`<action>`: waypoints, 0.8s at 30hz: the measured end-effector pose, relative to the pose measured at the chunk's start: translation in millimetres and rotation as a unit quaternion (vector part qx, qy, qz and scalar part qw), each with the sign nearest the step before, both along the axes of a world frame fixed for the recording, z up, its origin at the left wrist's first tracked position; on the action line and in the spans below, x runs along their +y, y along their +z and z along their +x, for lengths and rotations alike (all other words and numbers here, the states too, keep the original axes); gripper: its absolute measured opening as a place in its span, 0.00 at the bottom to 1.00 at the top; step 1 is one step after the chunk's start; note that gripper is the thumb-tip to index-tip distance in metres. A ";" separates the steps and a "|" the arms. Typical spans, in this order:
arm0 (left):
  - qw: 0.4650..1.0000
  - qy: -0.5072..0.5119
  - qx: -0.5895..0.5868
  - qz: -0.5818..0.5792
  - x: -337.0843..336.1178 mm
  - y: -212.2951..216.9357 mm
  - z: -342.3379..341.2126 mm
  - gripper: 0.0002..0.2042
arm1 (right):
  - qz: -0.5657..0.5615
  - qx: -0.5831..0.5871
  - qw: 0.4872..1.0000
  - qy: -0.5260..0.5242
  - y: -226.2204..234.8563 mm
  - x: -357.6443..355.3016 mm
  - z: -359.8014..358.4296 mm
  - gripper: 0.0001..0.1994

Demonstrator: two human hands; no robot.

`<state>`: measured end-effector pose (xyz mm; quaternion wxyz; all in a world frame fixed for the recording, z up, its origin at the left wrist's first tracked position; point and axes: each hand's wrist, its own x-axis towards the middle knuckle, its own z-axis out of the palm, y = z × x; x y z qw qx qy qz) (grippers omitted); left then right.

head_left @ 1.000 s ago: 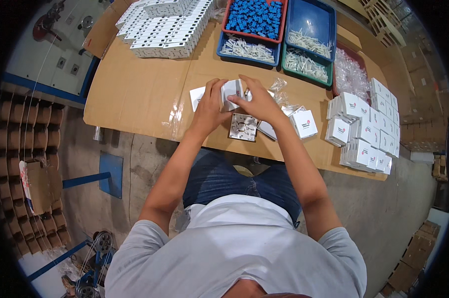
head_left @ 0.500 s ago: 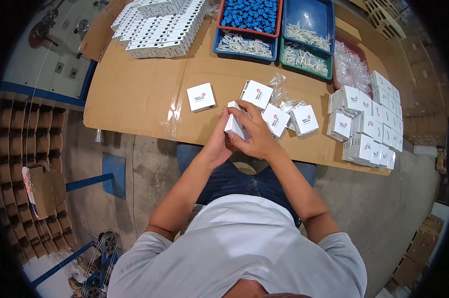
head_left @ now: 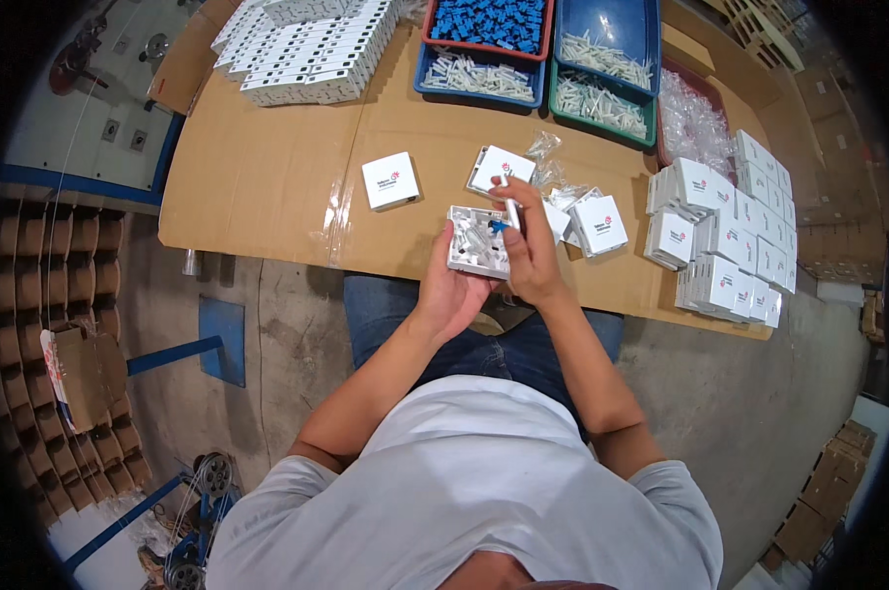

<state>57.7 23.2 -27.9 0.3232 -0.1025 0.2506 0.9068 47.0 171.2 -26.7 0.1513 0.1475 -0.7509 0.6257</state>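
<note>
Over the table's near edge, my left hand (head_left: 448, 298) holds a white square box (head_left: 472, 258) from the left and below. The box stands open, with small white parts and a blue piece (head_left: 498, 226) showing inside. My right hand (head_left: 533, 258) grips the box's raised lid (head_left: 512, 210) on the right side, fingers curled around it. Just beyond lies a closed white box (head_left: 502, 169) with a red mark. Another closed box (head_left: 390, 181) rests alone to the left. To the right, more boxes (head_left: 598, 224) lie beside my right hand, partly covered by it.
Stacked white boxes fill the table's right end (head_left: 725, 241) and far left (head_left: 312, 59). Along the back stand a red tray of blue pieces (head_left: 489, 25), trays of white parts (head_left: 479, 81), and a red bin of clear plastic bags (head_left: 690, 118). Clear bags (head_left: 546, 157) lie mid-table.
The white box was closed between both hands; now it is open. My right hand has swung the lid up to the right, and the contents show.
</note>
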 end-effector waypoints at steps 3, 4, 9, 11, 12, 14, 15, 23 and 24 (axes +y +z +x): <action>0.996 0.004 0.007 0.083 -6.7 -2.7 -7.3 0.27 | -0.163 -0.046 0.986 -0.012 13.2 1.0 -3.5 0.16; 0.997 -0.007 0.031 0.076 -9.2 -0.8 -11.2 0.27 | -0.162 -0.089 0.983 -0.018 18.5 12.9 -3.4 0.14; 0.998 0.033 0.053 -0.009 -12.7 -4.0 -14.6 0.28 | 0.143 -0.107 0.982 -0.061 23.5 14.5 -1.5 0.12; 0.996 0.039 0.065 -0.043 -12.2 -9.9 -13.5 0.27 | 0.153 -0.126 0.977 -0.078 29.5 0.0 5.5 0.10; 0.993 0.041 0.080 -0.079 -9.7 -10.7 -12.2 0.26 | 0.188 -0.131 0.971 -0.067 28.9 -2.7 8.2 0.10; 0.987 0.043 0.102 -0.121 -7.7 -9.7 -9.3 0.25 | 0.259 -0.131 0.955 -0.060 24.2 -8.3 10.8 0.10; 0.987 0.044 0.102 -0.120 -8.6 -12.5 -9.8 0.25 | 0.259 -0.130 0.955 -0.060 22.2 -11.3 11.4 0.10; 0.992 0.080 0.058 -0.083 -30.4 -42.2 -17.7 0.25 | 0.178 -0.167 0.970 0.000 17.0 2.1 -5.6 0.07; 0.992 0.084 0.043 -0.085 -31.2 -38.4 -18.3 0.25 | 0.201 -0.182 0.962 0.035 21.0 12.0 -8.7 0.07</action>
